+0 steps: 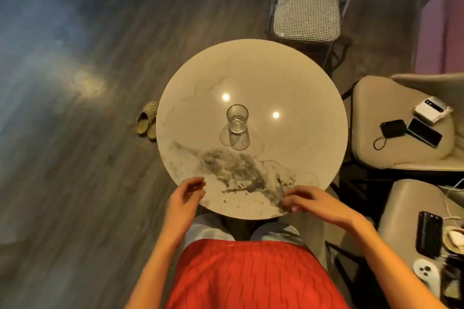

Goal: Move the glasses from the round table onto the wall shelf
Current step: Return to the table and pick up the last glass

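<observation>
Head view: left hand and right hand are curling loosely, holding nothing, at the near edge of the tabletop. The glass is standing upright at its middle. Fingertips are blurring, and the forearms are running off the frame.

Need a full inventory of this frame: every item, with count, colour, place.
glass: 1, clear, upright at the middle of the table
round table: 1, pale marble look with grey veins, centre of view
folding chair: 1, houndstooth cushion, beyond the table
clogs: 1 pair, beige, floor left of the table
padded seats: 2, beige, right of the table
phones: 2, dark, one on each seat
pouch: 1, black, far seat
box: 1, white, far seat
top: 1, red, worn
left hand: 1, empty, near table edge
right hand: 1, empty, near table edge
</observation>
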